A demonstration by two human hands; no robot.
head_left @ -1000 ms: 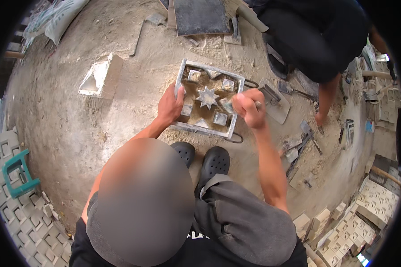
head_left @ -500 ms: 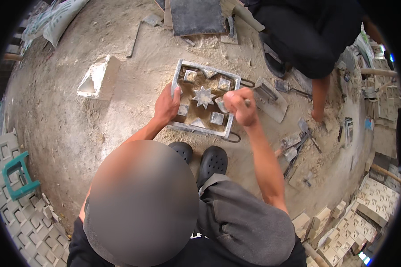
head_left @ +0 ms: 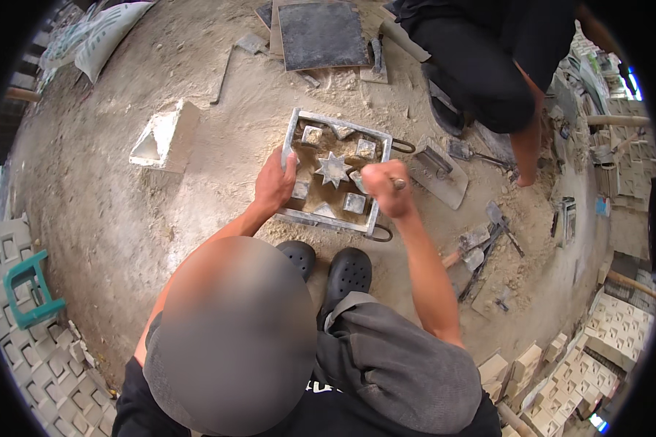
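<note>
A square metal block mould lies on the ground in front of my feet. Inside it are an eight-pointed star at the centre and several small square blocks, with brownish material between them. My left hand grips the mould's left wall, thumb over the rim. Over the right wall, my right hand is closed in a fist round a handled tool. The butt of the tool's handle shows on top of the fist; its working end is mostly hidden, so its kind is unclear.
A flat trowel lies right of the mould, by a co-worker's leg and hand. Hand tools lie further right. A whitish block stands left. Patterned blocks are stacked lower right; a green stool stands far left.
The whole view has shifted a little. My right fist has turned slightly, so the handle butt now shows. My left hand keeps its grip. The co-worker's leg and hand have moved somewhat.
</note>
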